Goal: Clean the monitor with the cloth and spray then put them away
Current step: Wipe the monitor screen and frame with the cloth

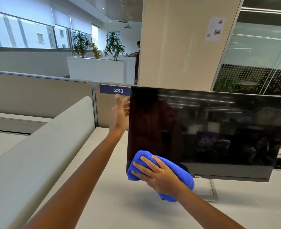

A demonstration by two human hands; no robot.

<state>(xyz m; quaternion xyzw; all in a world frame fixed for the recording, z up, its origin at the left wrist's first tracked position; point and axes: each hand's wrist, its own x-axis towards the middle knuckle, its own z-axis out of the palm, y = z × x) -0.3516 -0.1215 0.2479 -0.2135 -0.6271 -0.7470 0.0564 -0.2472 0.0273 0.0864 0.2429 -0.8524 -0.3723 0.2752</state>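
A black monitor on a silver stand stands on the pale desk, its dark screen turned towards me. My left hand grips the monitor's left edge near the top, thumb in front and fingers behind. My right hand presses a bunched blue cloth against the screen's lower left corner. Faint specks show on the lower middle of the screen. No spray bottle is in view.
A beige partition with a blue label "383" runs behind the desk, and a curved divider lies to the left. A wide pillar rises behind the monitor. A person stands far off near white planters.
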